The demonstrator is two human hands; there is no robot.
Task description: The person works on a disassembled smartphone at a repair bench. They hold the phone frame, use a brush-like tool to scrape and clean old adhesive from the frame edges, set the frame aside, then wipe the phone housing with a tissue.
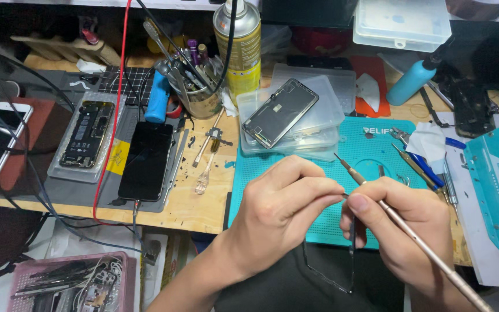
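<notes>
over teal mat [319, 167], screwdriver [402, 222] between fingers [358, 203]

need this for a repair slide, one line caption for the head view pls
Both hands, left hand and right hand, meet over a teal work mat, the right gripping a slim metal screwdriver.

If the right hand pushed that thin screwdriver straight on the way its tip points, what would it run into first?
The screwdriver in the right hand points up and left across the teal mat. First in that line looks to be the stack of clear plastic trays holding a phone screen, though depth is hard to judge.
</notes>
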